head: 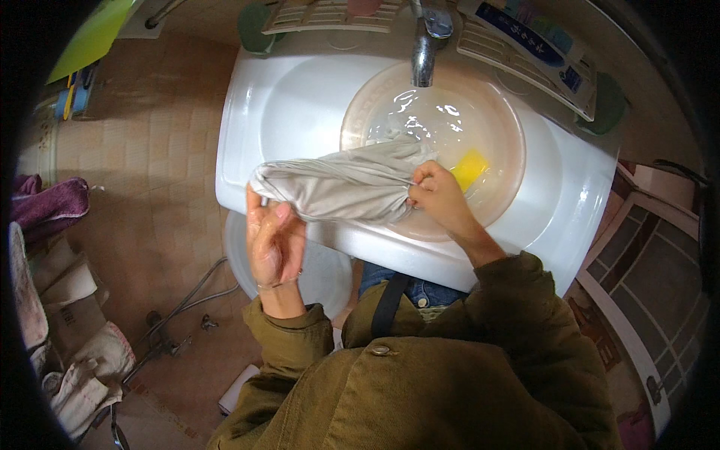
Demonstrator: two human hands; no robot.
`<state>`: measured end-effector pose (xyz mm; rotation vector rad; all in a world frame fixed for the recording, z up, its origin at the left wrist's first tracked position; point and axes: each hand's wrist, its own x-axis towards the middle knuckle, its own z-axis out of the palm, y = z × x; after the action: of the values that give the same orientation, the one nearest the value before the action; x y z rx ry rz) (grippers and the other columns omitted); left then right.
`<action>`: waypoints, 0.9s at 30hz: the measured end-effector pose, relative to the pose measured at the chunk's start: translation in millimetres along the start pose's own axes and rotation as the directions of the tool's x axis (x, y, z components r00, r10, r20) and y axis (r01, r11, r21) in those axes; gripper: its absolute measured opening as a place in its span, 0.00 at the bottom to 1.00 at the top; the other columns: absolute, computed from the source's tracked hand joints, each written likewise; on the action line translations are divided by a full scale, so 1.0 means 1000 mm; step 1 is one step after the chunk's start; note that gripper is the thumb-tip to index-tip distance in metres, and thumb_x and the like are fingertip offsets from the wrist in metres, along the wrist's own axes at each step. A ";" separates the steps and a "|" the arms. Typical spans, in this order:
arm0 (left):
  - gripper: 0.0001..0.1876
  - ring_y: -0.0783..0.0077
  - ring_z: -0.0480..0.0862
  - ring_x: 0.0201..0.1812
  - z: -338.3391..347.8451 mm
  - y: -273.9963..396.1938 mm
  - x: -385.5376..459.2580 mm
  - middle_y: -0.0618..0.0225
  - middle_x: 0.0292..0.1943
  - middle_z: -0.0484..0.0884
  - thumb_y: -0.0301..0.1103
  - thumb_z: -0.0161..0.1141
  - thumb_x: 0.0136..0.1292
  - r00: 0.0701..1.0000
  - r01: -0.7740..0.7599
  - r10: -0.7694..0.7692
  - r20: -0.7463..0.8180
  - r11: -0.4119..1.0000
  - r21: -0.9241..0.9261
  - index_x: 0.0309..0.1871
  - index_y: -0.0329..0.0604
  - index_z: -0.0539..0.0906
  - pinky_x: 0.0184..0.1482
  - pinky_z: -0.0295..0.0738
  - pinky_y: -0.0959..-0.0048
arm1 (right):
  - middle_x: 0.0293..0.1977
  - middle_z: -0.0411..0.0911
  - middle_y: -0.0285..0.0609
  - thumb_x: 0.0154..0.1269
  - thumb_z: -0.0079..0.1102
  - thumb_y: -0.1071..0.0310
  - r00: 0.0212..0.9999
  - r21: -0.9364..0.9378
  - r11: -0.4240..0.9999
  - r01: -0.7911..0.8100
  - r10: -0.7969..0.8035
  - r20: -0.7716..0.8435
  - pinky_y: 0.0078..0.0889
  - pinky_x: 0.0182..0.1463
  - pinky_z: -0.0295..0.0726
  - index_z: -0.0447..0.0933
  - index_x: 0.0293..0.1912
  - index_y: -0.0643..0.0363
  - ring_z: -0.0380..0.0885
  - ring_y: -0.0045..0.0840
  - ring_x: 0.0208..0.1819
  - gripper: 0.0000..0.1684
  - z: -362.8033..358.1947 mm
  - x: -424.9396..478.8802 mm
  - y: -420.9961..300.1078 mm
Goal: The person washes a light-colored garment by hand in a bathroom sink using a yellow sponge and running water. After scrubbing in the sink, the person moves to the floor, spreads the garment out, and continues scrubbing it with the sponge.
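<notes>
A wet, light grey cloth [343,185] is stretched between my two hands over the left rim of a pale pink plastic basin [514,163]. My left hand [275,242] holds its left end, palm turned up, the fingers partly hidden behind the folds. With thumb and fingers, my right hand [436,188] pinches the cloth's right part above the basin. Part of the fabric hangs into the water [427,118]. Just right of my right hand, a yellow block [469,169] lies in the basin; whether it is soap or a sponge I cannot tell.
The basin stands in a white washbasin [304,101] under a chrome faucet [423,56]. A toothpaste tube [523,42] lies on the right ledge rack. Below the left edge is a translucent tub [329,270]. Towels [50,208] hang at left, near a shower hose [191,298]. A glazed door [647,281] is at right.
</notes>
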<state>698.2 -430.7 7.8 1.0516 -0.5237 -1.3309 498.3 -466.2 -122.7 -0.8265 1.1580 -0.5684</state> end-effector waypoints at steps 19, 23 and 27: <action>0.35 0.61 0.66 0.57 0.009 0.012 -0.010 0.55 0.55 0.65 0.18 0.47 0.52 0.996 0.051 -0.038 0.079 0.985 -0.164 0.64 0.44 0.47 0.60 0.57 0.58 | 0.30 0.72 0.51 0.49 0.57 0.73 0.979 -0.758 0.653 -0.014 -0.144 -0.142 0.36 0.36 0.75 0.68 0.37 0.67 0.75 0.42 0.35 0.14 0.018 -0.005 0.000; 0.19 0.77 0.74 0.35 -0.028 0.013 0.002 0.67 0.38 0.74 0.21 0.50 0.56 0.966 -0.071 0.186 -0.177 0.856 0.512 0.53 0.36 0.68 0.46 0.71 0.75 | 0.30 0.75 0.44 0.54 0.47 0.77 0.999 -0.232 0.972 0.034 -0.033 0.007 0.15 0.26 0.76 0.71 0.40 0.69 0.77 0.22 0.25 0.12 -0.022 -0.025 -0.001; 0.10 0.81 0.73 0.28 -0.069 0.014 0.008 0.69 0.33 0.73 0.22 0.51 0.55 0.939 0.047 0.271 -0.212 0.507 0.860 0.40 0.37 0.78 0.38 0.72 0.81 | 0.28 0.75 0.41 0.54 0.45 0.76 0.999 0.017 0.999 -0.035 0.036 -0.040 0.17 0.28 0.75 0.73 0.38 0.69 0.75 0.20 0.23 0.12 -0.039 -0.042 -0.046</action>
<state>763.7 -417.6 -14.8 1.9886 -1.0410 -0.6810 448.9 -471.1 -68.6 -0.7823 1.2009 -0.5661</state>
